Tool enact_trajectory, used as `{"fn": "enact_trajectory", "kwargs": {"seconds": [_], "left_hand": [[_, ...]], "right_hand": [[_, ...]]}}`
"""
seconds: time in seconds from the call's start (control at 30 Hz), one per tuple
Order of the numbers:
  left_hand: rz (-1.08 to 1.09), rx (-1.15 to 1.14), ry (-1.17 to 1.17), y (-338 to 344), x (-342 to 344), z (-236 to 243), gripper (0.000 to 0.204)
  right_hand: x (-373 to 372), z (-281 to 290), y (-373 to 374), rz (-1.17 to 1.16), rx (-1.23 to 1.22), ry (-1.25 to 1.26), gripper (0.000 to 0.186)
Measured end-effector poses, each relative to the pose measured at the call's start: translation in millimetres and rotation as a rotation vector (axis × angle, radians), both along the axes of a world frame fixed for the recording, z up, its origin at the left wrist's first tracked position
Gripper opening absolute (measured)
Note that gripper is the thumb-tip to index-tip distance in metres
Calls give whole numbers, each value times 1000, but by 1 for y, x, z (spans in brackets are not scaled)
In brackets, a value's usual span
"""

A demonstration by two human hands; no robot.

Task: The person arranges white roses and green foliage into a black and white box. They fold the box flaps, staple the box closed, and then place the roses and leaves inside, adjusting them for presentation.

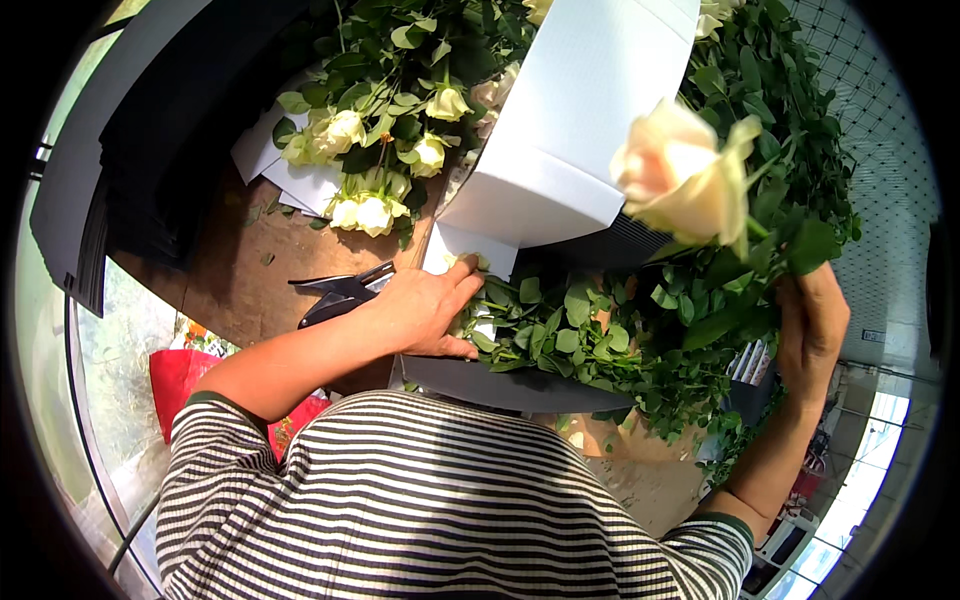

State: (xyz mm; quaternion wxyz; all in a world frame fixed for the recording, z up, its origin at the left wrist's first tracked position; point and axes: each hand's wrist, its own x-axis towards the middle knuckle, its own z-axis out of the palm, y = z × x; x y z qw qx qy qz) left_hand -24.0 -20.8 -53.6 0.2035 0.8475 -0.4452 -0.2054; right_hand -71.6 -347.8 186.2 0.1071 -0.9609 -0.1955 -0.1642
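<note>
My left hand (430,310) has curled fingers on leafy rose stems (545,330) and white paper at the left end of a dark grey sheet (500,390). My right hand (812,325) grips the leafy stem of a large pale cream-pink rose (680,175), its fingertips hidden among leaves. Black-handled cutters (335,295) lie just left of my left hand. A white cardboard piece (590,80) with a folded lower edge stands beyond the stems, partly behind the big rose.
Cream roses (360,210) and white papers (255,145) lie on the brown worktable (220,260). Stacked dark sheets (85,210) are at the left rim, dense foliage (780,80) at upper right. A red bag (175,385) is low at left.
</note>
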Motion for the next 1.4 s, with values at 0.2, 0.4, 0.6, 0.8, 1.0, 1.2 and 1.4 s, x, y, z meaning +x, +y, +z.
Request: {"fn": "enact_trajectory", "kwargs": {"seconds": [0.2, 0.4, 0.6, 0.8, 1.0, 1.2, 1.4], "left_hand": [[-82, 66, -19, -6, 6, 15, 90], [-78, 44, -55, -8, 11, 12, 92], [-113, 112, -45, -1, 6, 17, 85], [-158, 26, -94, 7, 3, -6, 82], [-134, -127, -205, 12, 0, -24, 83], [-176, -57, -226, 14, 11, -13, 82], [-110, -65, -91, 11, 24, -7, 69]], "right_hand": [[-33, -36, -133, -308, -357, -35, 27], [-68, 55, -189, -529, -387, -270, 30], [-35, 35, 48, -39, -155, 42, 33], [-4, -129, 63, -39, 9, 392, 27], [-3, -208, 45, -116, -258, 305, 30], [-3, -237, 40, -143, -358, 241, 38], [-4, -240, 44, -179, -370, 278, 31]]}}
